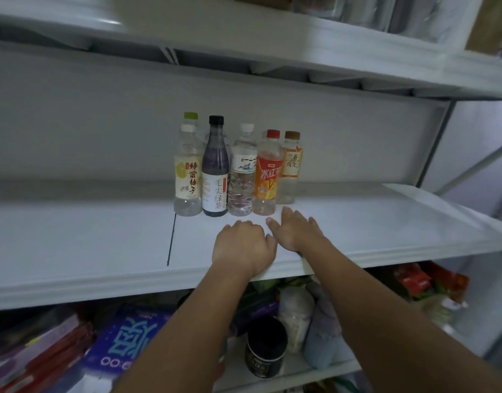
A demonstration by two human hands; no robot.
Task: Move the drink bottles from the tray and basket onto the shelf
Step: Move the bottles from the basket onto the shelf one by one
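Several drink bottles stand upright in a tight row on the white shelf (74,236): a yellow-label bottle (187,177), a dark bottle with a black cap (215,177), a clear water bottle (242,177), an orange-label bottle with a red cap (268,177), and a brown-cap bottle (291,165) behind it. A green-cap bottle (191,116) peeks out at the back. My left hand (242,245) and my right hand (296,231) lie side by side on the shelf just in front of the row, holding nothing. My right fingertips nearly reach the orange-label bottle. No tray or basket shows.
An upper shelf (272,52) hangs overhead with stored items. Below, a lower shelf holds a blue package (125,338), a dark jar (265,347), red packets (417,282) and other goods. A metal upright (434,143) bounds the shelf on the right.
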